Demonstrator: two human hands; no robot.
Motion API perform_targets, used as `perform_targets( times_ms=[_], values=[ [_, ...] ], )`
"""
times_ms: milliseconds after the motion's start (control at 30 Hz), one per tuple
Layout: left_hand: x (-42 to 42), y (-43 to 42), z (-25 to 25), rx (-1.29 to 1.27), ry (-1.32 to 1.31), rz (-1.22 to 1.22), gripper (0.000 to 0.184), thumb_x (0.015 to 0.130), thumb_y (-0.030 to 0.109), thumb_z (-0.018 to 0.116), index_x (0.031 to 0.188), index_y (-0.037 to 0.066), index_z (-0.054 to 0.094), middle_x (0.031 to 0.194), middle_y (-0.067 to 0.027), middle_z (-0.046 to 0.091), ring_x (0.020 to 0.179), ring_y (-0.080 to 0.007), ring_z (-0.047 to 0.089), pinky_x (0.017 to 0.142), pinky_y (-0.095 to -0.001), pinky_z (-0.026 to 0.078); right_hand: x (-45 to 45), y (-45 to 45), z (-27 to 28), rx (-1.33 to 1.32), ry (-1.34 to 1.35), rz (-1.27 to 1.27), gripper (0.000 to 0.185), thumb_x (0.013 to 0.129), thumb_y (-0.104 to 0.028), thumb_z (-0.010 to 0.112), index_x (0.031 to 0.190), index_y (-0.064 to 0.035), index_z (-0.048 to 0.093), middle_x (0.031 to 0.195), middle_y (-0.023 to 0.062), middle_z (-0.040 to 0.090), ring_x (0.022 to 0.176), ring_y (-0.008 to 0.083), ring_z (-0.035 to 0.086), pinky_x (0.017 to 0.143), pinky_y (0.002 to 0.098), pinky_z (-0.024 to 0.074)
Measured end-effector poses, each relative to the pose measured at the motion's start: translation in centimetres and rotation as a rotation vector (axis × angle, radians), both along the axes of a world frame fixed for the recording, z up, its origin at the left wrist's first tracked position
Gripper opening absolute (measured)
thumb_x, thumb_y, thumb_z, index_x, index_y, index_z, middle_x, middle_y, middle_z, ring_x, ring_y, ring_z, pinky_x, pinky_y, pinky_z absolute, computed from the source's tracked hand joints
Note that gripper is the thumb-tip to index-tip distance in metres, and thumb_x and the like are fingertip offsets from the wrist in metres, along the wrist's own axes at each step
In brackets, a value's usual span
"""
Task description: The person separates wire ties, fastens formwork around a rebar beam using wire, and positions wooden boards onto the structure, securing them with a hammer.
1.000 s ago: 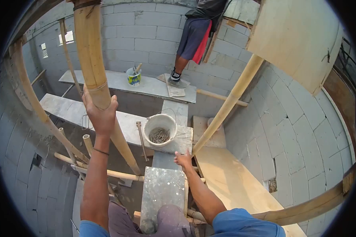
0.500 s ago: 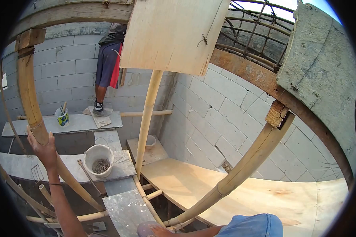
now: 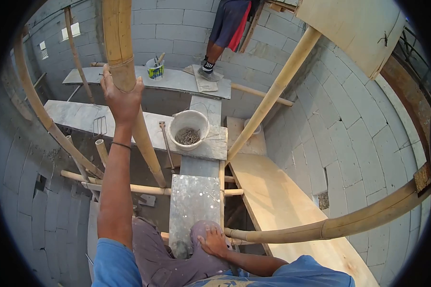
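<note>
My left hand (image 3: 122, 98) is wrapped round an upright bamboo pole (image 3: 119, 43), left of centre, with the arm stretched forward. My right hand (image 3: 214, 243) lies on my knee, fingers spread, holding nothing. Beneath that knee runs a grey, paint-spattered board (image 3: 196, 196). Ahead of it a white bucket (image 3: 189, 119) stands on a plank, with a heap of nails (image 3: 187, 137) inside. A long thin tool (image 3: 167, 143), its kind unclear, leans by the bucket. Left of that tool a bent wire frame (image 3: 99, 126) rests at the plank's edge.
Another person's leg (image 3: 215, 50) stands on the far plank (image 3: 177, 81), near a labelled pail (image 3: 155, 71) holding tools. A slanted bamboo pole (image 3: 277, 86) and a curved-looking one (image 3: 330, 227) cross the right side, over plywood (image 3: 277, 191). Open gaps show between the boards. Block walls (image 3: 345, 143) surround the space.
My view has swung left and down, so the bucket, planks and other person's leg appear further right. My left hand still grips the pole; my right hand still rests on my knee.
</note>
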State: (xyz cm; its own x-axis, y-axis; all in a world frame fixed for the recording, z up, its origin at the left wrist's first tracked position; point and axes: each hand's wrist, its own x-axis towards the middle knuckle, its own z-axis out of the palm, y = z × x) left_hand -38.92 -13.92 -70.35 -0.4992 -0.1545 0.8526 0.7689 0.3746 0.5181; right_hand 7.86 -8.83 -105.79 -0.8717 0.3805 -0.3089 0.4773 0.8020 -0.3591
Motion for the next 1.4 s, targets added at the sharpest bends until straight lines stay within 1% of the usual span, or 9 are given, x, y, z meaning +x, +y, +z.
perform_targets(
  times_ms=[67, 233, 333, 433, 467, 533, 833, 1133, 1400],
  values=[
    [-0.2, -0.1, 0.0, -0.047, 0.077, 0.044, 0.094, 0.071, 0.014, 0.085, 0.145, -0.016, 0.036, 0.135, -0.0294, 0.05, 0.126, -0.0409, 0.053, 0.109, -0.0445, 0.043, -0.3, -0.1, 0.1, 0.002, -0.021, -0.033, 0.076, 0.1, -0.054, 0.048, 0.151, 0.0014, 0.041, 0.154, 0.0315, 0.038, 0.144, 0.0489, 0.034, 0.113, 0.066, 0.0284],
    [-0.2, 0.0, 0.0, -0.016, 0.038, 0.052, 0.094, 0.07, 0.015, 0.084, 0.144, -0.017, 0.036, 0.129, -0.0275, 0.052, 0.122, -0.0389, 0.055, 0.106, -0.0435, 0.046, -0.7, -0.2, -0.4, 0.027, -0.022, 0.0, 0.076, 0.099, -0.053, 0.049, 0.151, 0.0016, 0.04, 0.154, 0.0323, 0.037, 0.144, 0.0504, 0.033, 0.114, 0.0654, 0.0282],
    [-0.2, -0.2, -0.1, 0.017, -0.012, 0.023, 0.094, 0.07, 0.015, 0.084, 0.145, -0.017, 0.036, 0.126, -0.025, 0.053, 0.118, -0.0371, 0.057, 0.104, -0.042, 0.048, -1.0, -0.2, -0.6, 0.047, -0.065, 0.013, 0.076, 0.099, -0.053, 0.05, 0.151, 0.0018, 0.039, 0.155, 0.0321, 0.036, 0.144, 0.0506, 0.033, 0.114, 0.0645, 0.0279],
    [-0.3, -0.1, -0.2, 0.043, 0.023, 0.0, 0.094, 0.07, 0.014, 0.083, 0.145, -0.016, 0.036, 0.125, -0.0213, 0.055, 0.114, -0.0343, 0.06, 0.101, -0.0416, 0.05, -1.1, 0.0, -0.7, 0.069, -0.062, 0.03, 0.076, 0.099, -0.053, 0.05, 0.151, 0.0018, 0.039, 0.155, 0.0315, 0.036, 0.144, 0.0499, 0.033, 0.115, 0.063, 0.0285],
    [-0.3, -0.1, -0.3, 0.06, 0.01, 0.004, 0.094, 0.07, 0.014, 0.083, 0.145, -0.016, 0.036, 0.125, -0.0213, 0.055, 0.114, -0.0343, 0.06, 0.101, -0.0416, 0.05, -1.1, -0.1, -0.7, 0.069, -0.06, 0.033, 0.076, 0.099, -0.053, 0.05, 0.151, 0.0018, 0.039, 0.155, 0.0313, 0.036, 0.144, 0.0494, 0.033, 0.115, 0.0624, 0.0289],
    [-0.2, -0.1, -0.4, 0.101, 0.062, -0.026, 0.083, 0.074, 0.013, 0.083, 0.145, -0.006, 0.045, 0.123, -0.0201, 0.058, 0.116, -0.0343, 0.06, 0.103, -0.0431, 0.048, -1.1, 0.1, -0.7, 0.075, -0.067, 0.034, 0.076, 0.099, -0.053, 0.05, 0.151, 0.0017, 0.039, 0.155, 0.0311, 0.036, 0.144, 0.049, 0.033, 0.115, 0.0617, 0.0293],
    [0.2, 0.0, -0.3, 0.071, 0.084, 0.013, 0.083, 0.074, 0.014, 0.084, 0.145, -0.006, 0.045, 0.131, -0.0225, 0.058, 0.123, -0.0331, 0.058, 0.106, -0.041, 0.047, -1.5, -0.2, -0.2, 0.071, -0.089, 0.052, 0.077, 0.1, -0.053, 0.049, 0.152, 0.0015, 0.038, 0.157, 0.0302, 0.034, 0.145, 0.0481, 0.031, 0.115, 0.0614, 0.029],
    [0.2, 0.0, -0.2, 0.04, 0.121, -0.004, 0.079, 0.075, 0.013, 0.083, 0.144, -0.005, 0.047, 0.124, -0.0201, 0.06, 0.12, -0.0326, 0.059, 0.104, -0.0413, 0.048, -1.6, -0.4, -0.1, 0.067, -0.101, 0.038, 0.077, 0.1, -0.053, 0.048, 0.153, 0.0016, 0.036, 0.158, 0.0299, 0.033, 0.146, 0.0484, 0.03, 0.115, 0.0618, 0.0275],
    [0.3, 0.0, -0.2, 0.076, 0.095, -0.013, 0.079, 0.075, 0.013, 0.083, 0.144, -0.004, 0.048, 0.125, -0.0199, 0.059, 0.116, -0.032, 0.061, 0.103, -0.0408, 0.049, -1.7, -0.4, 0.2, 0.045, -0.138, 0.027, 0.078, 0.1, -0.054, 0.046, 0.154, 0.0014, 0.035, 0.158, 0.0297, 0.032, 0.146, 0.048, 0.028, 0.116, 0.0615, 0.0266]
  ],
)
